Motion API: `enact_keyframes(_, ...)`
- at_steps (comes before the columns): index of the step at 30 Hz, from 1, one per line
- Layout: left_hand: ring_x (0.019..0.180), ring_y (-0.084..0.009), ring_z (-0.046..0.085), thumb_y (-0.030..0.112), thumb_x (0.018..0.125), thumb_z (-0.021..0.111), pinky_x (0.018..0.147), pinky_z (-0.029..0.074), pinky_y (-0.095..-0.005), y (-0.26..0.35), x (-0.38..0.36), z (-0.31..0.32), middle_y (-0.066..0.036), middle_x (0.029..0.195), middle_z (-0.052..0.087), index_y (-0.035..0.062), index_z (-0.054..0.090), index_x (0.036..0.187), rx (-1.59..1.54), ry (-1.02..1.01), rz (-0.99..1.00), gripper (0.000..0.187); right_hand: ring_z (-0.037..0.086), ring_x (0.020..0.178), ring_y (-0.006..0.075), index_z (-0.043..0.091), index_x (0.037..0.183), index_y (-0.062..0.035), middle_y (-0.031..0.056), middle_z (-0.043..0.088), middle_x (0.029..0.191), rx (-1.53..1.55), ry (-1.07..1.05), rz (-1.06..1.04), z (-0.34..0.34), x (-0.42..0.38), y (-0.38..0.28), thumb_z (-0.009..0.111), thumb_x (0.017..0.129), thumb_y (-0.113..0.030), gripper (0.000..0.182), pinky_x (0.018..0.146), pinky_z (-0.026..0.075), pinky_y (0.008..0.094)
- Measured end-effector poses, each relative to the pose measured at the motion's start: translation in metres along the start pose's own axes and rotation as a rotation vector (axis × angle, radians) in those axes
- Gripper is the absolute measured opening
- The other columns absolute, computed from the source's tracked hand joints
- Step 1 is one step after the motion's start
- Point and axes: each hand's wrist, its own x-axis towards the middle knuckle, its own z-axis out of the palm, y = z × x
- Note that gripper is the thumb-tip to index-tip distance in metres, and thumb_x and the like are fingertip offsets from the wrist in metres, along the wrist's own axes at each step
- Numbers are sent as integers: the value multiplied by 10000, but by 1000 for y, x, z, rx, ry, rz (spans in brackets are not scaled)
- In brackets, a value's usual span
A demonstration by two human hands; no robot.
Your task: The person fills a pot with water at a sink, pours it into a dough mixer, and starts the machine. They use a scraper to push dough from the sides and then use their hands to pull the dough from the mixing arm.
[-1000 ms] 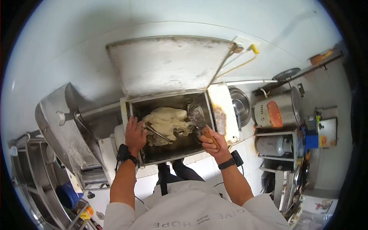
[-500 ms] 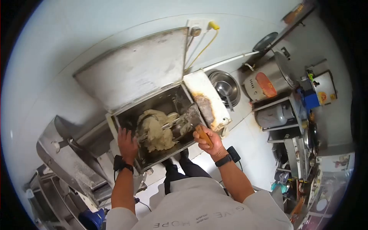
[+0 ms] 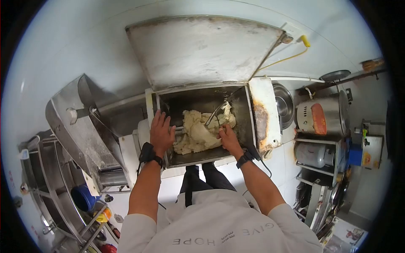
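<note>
Pale, lumpy dough (image 3: 198,133) lies around the metal mixing bar (image 3: 210,119) inside an open steel mixer box (image 3: 177,159). Resting on the box's left rim, my left hand (image 3: 162,133) has its fingers spread and holds nothing. My right hand (image 3: 230,140) is inside the box at the dough's right side, fingers closed round the scraper (image 3: 217,119). The scraper shows only as a thin dark edge, and its handle is mostly hidden by the hand.
The mixer's raised lid (image 3: 202,50) leans toward the wall. A rust-stained housing (image 3: 263,114) adjoins the box on the right, with stacked steel bowls (image 3: 284,105) beyond. A large metal pot (image 3: 322,116) stands farther right. At left is a curved metal machine (image 3: 80,122).
The view has turned and shifted, with the box now more level. My right hand has moved from the box's right rim into it with the scraper. My left hand stays at the left rim.
</note>
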Motion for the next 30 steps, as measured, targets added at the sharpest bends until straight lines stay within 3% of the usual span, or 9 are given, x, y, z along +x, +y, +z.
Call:
enact_keyframes(6,1384,-414,363,196,842,661,1118,336,-506,-2,0,0,-251,1334,538,-39,635,1164,-11,-13,-11,400,659,904,437,506,1316,-58,279,660,951,-307,38,-201,9,7,11,472,988,-237,376,789,499,484)
enact_keyframes(13,1377,-427,363,196,835,658,1121,335,-501,1,4,-4,-269,1326,533,-49,624,1164,-3,-53,-18,411,626,937,482,455,1429,-99,311,645,978,-339,22,-162,10,14,18,455,1001,-221,445,796,492,505)
enact_keyframes(16,1380,-427,357,194,834,659,1126,329,-497,-2,2,-1,-270,1325,532,-44,622,1165,2,-45,-8,409,665,828,414,473,1424,-92,271,668,916,-403,97,-199,-5,31,23,449,1006,-205,433,749,499,471)
enact_keyframes(18,1389,-418,349,201,839,661,1126,325,-505,2,1,-5,-266,1330,527,-48,618,1179,-4,-65,-16,423,419,460,89,467,1454,-121,9,473,607,-73,-39,-150,-22,38,15,425,1040,-300,452,428,396,307)
enact_keyframes(22,1399,-409,336,210,843,664,1126,320,-514,3,3,-4,-266,1343,517,-45,605,1211,6,-80,-32,452,342,443,50,473,1449,-127,-36,414,617,96,-18,3,-21,25,-13,426,1046,-321,450,376,323,261)
enact_keyframes(24,1397,-412,339,212,841,664,1126,320,-512,2,2,-3,-268,1344,515,-44,606,1211,4,-75,-36,453,624,682,269,467,1430,-70,203,659,809,-129,118,-163,-8,34,3,455,1009,-201,442,669,492,406)
enact_keyframes(27,1390,-415,349,215,837,665,1127,320,-510,2,3,-4,-271,1344,516,-46,611,1200,-6,-67,-37,450,585,617,208,384,1482,-64,127,619,781,-318,229,-512,16,32,11,412,1043,-363,532,616,513,389)
enact_keyframes(28,1385,-417,356,215,834,665,1126,320,-509,2,3,-5,-272,1342,517,-49,616,1189,-13,-63,-39,445,672,850,360,359,1487,-54,254,666,960,-301,100,-268,14,25,2,406,1038,-350,540,796,511,454)
enact_keyframes(30,1380,-418,361,212,831,666,1126,320,-511,1,2,-4,-271,1338,519,-53,620,1180,-9,-57,-34,440,667,902,400,367,1483,-54,276,660,1013,-359,118,-276,16,26,7,401,1039,-331,525,799,509,463)
